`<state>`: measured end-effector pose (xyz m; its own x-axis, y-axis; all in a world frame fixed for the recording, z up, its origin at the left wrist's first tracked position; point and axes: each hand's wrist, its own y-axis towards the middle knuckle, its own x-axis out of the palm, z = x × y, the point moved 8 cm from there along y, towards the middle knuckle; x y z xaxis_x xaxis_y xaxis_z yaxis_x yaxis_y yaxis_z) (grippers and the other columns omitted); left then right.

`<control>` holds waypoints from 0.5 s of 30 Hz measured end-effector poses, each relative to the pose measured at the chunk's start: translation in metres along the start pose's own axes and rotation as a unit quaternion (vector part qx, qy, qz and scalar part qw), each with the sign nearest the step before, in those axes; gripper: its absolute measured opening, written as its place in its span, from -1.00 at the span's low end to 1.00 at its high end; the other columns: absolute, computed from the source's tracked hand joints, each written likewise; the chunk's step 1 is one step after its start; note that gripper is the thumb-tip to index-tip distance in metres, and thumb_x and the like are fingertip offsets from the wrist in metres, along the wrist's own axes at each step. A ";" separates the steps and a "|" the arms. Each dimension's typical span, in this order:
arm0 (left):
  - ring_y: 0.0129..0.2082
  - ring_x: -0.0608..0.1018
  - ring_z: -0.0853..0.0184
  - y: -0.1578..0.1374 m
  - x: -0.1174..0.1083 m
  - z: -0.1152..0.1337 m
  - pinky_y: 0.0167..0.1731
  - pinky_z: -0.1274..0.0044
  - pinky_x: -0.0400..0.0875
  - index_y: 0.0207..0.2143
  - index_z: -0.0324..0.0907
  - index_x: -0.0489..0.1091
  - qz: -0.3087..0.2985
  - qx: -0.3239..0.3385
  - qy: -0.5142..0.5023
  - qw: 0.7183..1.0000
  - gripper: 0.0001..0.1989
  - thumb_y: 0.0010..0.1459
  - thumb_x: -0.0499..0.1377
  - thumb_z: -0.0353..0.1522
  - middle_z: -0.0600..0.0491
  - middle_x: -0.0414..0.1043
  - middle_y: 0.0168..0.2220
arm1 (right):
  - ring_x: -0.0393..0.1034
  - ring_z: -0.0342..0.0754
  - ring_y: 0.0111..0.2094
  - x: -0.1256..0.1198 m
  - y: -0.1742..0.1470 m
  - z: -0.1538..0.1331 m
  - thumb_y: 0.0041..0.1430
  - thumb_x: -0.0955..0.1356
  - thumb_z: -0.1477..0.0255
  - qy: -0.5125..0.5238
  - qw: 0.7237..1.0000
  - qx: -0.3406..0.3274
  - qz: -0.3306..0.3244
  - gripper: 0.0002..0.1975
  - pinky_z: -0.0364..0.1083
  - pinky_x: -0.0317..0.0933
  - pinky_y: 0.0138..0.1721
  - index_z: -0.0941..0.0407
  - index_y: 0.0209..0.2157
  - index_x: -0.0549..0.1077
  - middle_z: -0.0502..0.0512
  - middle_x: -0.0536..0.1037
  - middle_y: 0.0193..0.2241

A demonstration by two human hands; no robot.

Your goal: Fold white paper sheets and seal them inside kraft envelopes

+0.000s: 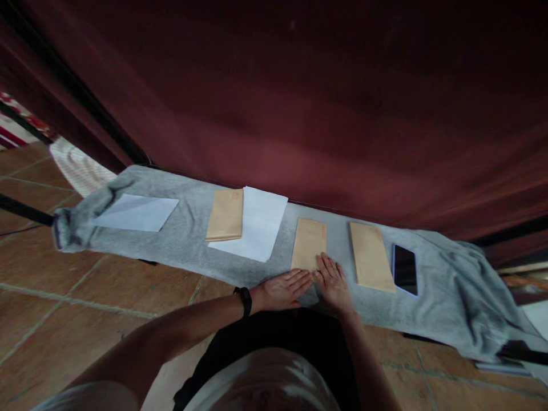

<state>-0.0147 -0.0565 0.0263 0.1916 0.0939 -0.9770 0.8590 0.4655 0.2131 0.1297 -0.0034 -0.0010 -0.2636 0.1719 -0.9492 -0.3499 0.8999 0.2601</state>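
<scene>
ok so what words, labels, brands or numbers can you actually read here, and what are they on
None can be read for certain.
Left brown envelope: small red print near its top right corner, too blurred to read.
Middle brown envelope: small red marks along its upper right edge, too small to read.
Right brown envelope: no print visible.
Phone: dark screen, no readable text.

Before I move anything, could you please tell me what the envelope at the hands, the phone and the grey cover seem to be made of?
The envelope: probably matte brown paper, by its straight edges and faint reddish print.
The phone: a smooth, dark face, probably glass, with a pale purplish rim that could be plastic.
The grey cover: soft, dull fabric, by its wrinkles and bunched ends.
</scene>
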 end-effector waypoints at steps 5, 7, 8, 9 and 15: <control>0.38 0.13 0.15 -0.001 0.005 0.000 0.36 0.30 0.03 0.36 -0.35 0.02 -0.016 0.003 0.013 1.000 -0.30 0.34 0.05 -0.11 -0.25 0.12 0.35 | 0.08 0.08 0.35 0.001 0.000 0.006 0.45 0.10 0.24 -0.011 1.000 -0.008 -0.018 -0.44 0.15 -0.06 0.32 0.07 0.40 0.03 0.14 0.18 0.35; 0.39 0.12 0.14 -0.002 0.006 -0.001 0.37 0.31 0.02 0.35 -0.35 0.03 -0.018 0.007 0.007 1.000 -0.29 0.33 0.07 -0.10 -0.25 0.10 0.36 | 0.07 0.10 0.35 0.001 0.000 0.007 0.45 0.10 0.24 -0.012 1.000 -0.011 -0.018 -0.45 0.15 -0.06 0.32 0.08 0.39 0.04 0.14 0.17 0.35; 0.39 0.11 0.14 -0.003 0.006 -0.002 0.37 0.31 0.02 0.35 -0.35 0.04 -0.019 0.008 0.003 1.000 -0.29 0.33 0.07 -0.10 -0.25 0.10 0.36 | 0.07 0.10 0.35 0.001 0.000 0.007 0.45 0.10 0.24 -0.011 1.000 -0.013 -0.017 -0.45 0.16 -0.06 0.32 0.08 0.39 0.05 0.14 0.17 0.35; 0.40 0.10 0.14 -0.004 0.006 -0.003 0.37 0.31 0.01 0.35 -0.34 0.04 -0.022 0.008 -0.002 1.000 -0.30 0.33 0.06 -0.11 -0.24 0.09 0.36 | 0.07 0.10 0.35 0.001 0.000 0.008 0.45 0.11 0.24 -0.010 1.000 -0.014 -0.017 -0.45 0.16 -0.05 0.31 0.08 0.39 0.06 0.14 0.17 0.35; 0.41 0.06 0.18 -0.013 0.006 -0.011 0.38 0.32 -0.04 0.37 -0.28 -0.01 -0.057 -0.009 -0.025 0.998 -0.33 0.37 0.01 -0.11 -0.19 0.02 0.40 | 0.10 0.10 0.34 -0.002 0.000 0.011 0.45 0.12 0.21 0.007 1.000 -0.021 -0.019 -0.46 0.15 0.00 0.30 0.08 0.36 0.12 0.14 0.20 0.34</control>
<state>-0.0296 -0.0526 0.0174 0.1166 -0.0045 -0.9932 0.8684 0.4857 0.0997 0.1400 0.0001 -0.0007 -0.2626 0.1324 -0.9558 -0.3970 0.8880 0.2321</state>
